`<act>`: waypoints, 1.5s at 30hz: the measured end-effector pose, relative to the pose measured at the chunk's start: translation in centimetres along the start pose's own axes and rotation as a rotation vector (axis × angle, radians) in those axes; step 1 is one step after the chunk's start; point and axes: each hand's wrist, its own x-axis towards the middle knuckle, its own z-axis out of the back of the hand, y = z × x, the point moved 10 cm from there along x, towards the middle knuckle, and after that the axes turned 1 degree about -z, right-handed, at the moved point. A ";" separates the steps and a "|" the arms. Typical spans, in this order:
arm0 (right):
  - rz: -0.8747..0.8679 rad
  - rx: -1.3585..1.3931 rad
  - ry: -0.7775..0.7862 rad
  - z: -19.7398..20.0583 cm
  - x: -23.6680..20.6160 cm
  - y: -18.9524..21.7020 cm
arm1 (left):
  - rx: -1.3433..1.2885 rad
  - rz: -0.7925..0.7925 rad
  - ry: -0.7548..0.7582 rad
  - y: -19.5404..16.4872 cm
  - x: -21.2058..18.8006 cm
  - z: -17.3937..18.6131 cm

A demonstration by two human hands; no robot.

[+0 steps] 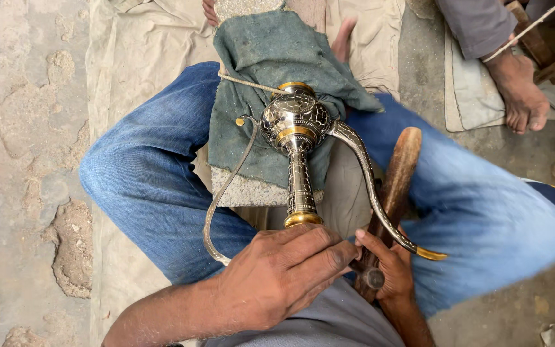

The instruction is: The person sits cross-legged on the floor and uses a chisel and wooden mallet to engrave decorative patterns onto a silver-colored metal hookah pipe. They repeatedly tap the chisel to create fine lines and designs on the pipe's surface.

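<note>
Left hand (277, 276), at the bottom centre of the head view, is clenched over the lower end of an ornate metal ewer (295, 128), the fingers wrapped round its base so that this end is hidden. Right hand (387, 266), just beside it and touching it at the fingertips, grips the handle of a wooden mallet (396, 186) together with a short dark metal tool (372, 277); the mallet's rounded head points away from the body and lies against the right thigh.

From the left hand the ewer's engraved neck, ringed by a brass collar, runs outward to a rounded, patterned body with brass bands. A long curved spout (374, 193) sweeps back from the body toward the right hand, crossing in front of the mallet and ending in a brass tip. A thin looped handle (223, 199) arcs back on the left side, over the left thigh.

Beneath the ewer's body sits a stone block (252, 189) draped with a worn green cloth (271, 58), between legs in blue jeans (149, 180). A cord (245, 82) crosses the cloth to the vessel. A pale sheet (130, 38) covers the rough floor (20, 128). Farther off, at upper right, another person's bare foot (521, 96) rests on a folded mat (470, 96).
</note>
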 end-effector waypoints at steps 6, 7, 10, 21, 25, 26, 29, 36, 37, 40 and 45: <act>-0.093 0.022 -0.098 0.0 -2.4 -1.0 | 0.024 -0.006 0.051 0.0 -0.3 -0.6; -0.084 0.037 -0.084 -0.4 -2.7 -0.9 | 0.023 -0.004 0.079 0.1 -0.3 -0.8; -0.049 0.069 -0.065 -1.3 -2.9 -0.4 | 0.062 -0.038 0.064 -0.3 -0.2 -0.7; -0.016 0.287 0.023 -1.3 -2.9 -0.9 | 0.122 -0.137 0.157 -0.6 -0.2 -2.2; -0.054 0.343 0.100 -2.0 -4.2 -3.2 | 0.160 -0.196 0.118 -1.1 -0.3 -2.2; -0.077 0.340 0.075 -1.9 -4.5 -3.8 | 0.164 -0.204 0.113 -1.2 -0.3 -2.2; -0.045 0.336 0.014 -1.5 -5.2 -4.2 | 0.172 -0.211 0.109 -1.3 -0.3 -2.2; -0.026 0.432 0.106 -2.3 -4.5 -3.4 | 0.208 -0.180 0.103 -1.2 -0.1 -2.3; -0.044 0.470 0.164 -2.8 -4.2 -3.3 | 0.202 -0.169 0.097 -1.1 0.0 -2.3; -0.071 0.520 0.248 -3.1 -3.3 -3.0 | 0.181 -0.139 0.113 -0.7 0.1 -2.4; -0.090 0.430 0.154 -2.4 -1.3 -3.1 | 0.028 -0.072 0.045 0.3 0.2 -1.4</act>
